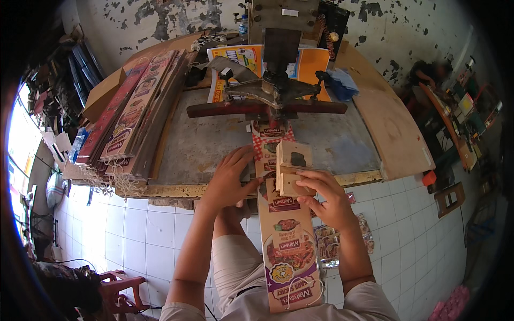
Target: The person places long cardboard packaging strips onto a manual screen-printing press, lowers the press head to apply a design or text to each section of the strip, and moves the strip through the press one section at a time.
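Observation:
A long printed cardboard strip (289, 224) with food pictures runs from under the press head (274, 96) over the table's front edge and down to my lap. A white string loop (305, 293) hangs at its near end. My left hand (231, 174) lies along the strip's left edge with fingers stretched out, its thumb reaching onto the printed face. On the strip's right side rests a pale stepped wooden block (294, 155) with a dark patch on top. My right hand (326, 195) grips the block's near right edge between fingers and thumb.
Stacked printed strips (134, 107) with strings lie on the table's left, beside a cardboard box (104, 91). The press's dark crossbar (214, 109) spans above the metal plate (342, 144). A brown board (396, 128) covers the right side. Small packets (326, 243) lie on the tiled floor.

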Available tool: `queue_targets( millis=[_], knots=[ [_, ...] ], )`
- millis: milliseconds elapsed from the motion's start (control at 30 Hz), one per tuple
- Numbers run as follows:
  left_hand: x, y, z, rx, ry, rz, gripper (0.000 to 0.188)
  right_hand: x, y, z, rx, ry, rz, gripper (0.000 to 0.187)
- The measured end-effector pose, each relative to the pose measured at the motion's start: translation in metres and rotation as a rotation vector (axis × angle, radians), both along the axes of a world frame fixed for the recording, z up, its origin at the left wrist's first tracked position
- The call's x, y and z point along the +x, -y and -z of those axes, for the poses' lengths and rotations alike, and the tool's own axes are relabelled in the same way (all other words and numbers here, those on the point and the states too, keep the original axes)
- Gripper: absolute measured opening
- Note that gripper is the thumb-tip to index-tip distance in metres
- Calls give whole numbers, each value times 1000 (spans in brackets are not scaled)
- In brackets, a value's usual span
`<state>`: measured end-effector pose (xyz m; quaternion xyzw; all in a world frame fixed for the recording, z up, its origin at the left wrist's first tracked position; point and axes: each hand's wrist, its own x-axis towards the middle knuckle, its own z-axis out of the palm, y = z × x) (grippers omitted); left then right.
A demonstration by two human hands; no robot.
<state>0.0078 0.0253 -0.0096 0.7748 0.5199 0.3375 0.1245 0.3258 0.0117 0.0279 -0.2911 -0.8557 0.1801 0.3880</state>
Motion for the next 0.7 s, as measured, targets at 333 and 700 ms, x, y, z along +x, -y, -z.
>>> queue_targets(
  millis=[333, 700],
  knots=[
    [1, -9, 14, 72, -154, -42, 75, -7, -11, 8, 26, 11, -78, 48],
    [0, -10, 11, 57, -171, -35, 76, -19, -36, 11, -36, -26, -141, 40]
  ],
)
